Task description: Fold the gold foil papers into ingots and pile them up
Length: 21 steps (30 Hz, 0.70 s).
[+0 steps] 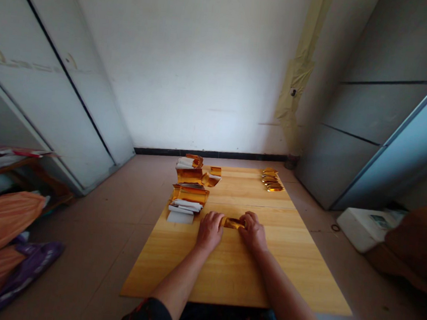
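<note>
A small piece of shiny gold card (233, 223) lies across the middle of the wooden tabletop (234, 266), between my two hands. My left hand (211, 228) has its fingers closed on the card's left end. On the right end, the fingers of my right hand (253, 231) are curled round it. Left of my hands are stacks of gold card (190, 194) with white undersides, some sheets fanned out. Beyond them sit more gold pieces (188, 175) and a loose curled one (215, 171). At the far right corner is a row of several folded gold pieces (272, 180).
Grey-white cabinets (52, 81) stand at the left, with orange and purple bags (8, 241) on the floor. A refrigerator-like grey cabinet (383, 105) stands at the right, near a white box (362, 228). A white wall (206, 70) closes off the far side.
</note>
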Available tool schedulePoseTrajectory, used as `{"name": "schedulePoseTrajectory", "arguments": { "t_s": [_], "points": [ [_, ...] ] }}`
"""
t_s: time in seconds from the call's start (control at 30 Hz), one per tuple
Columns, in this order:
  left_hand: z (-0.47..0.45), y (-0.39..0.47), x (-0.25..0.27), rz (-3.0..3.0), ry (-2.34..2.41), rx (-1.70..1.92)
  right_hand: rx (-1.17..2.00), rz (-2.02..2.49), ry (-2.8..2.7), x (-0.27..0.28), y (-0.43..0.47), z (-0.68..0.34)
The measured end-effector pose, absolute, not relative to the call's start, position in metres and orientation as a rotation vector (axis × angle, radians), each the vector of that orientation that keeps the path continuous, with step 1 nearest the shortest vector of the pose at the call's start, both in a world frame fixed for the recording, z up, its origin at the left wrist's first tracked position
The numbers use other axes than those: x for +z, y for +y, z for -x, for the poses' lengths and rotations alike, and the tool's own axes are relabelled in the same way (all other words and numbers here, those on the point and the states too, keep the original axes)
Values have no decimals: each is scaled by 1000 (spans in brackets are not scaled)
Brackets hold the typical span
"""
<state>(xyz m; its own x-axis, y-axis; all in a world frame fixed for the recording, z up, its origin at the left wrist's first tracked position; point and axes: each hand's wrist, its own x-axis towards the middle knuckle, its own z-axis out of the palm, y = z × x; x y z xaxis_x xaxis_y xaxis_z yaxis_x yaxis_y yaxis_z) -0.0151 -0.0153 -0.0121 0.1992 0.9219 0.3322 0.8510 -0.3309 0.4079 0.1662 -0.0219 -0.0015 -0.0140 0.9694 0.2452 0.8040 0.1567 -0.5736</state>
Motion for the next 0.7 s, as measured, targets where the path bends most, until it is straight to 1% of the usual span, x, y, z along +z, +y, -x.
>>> {"name": "schedulePoseTrajectory", "arguments": {
  "t_s": [0.27,0.7],
  "points": [
    [15,-14,-16,-2335,1741,819,352,1694,-1858,-1,-22,-166],
    [16,-15,-16,-2358,1695,962,251,1605,-1790,-18,-18,-167]
  ]
}}
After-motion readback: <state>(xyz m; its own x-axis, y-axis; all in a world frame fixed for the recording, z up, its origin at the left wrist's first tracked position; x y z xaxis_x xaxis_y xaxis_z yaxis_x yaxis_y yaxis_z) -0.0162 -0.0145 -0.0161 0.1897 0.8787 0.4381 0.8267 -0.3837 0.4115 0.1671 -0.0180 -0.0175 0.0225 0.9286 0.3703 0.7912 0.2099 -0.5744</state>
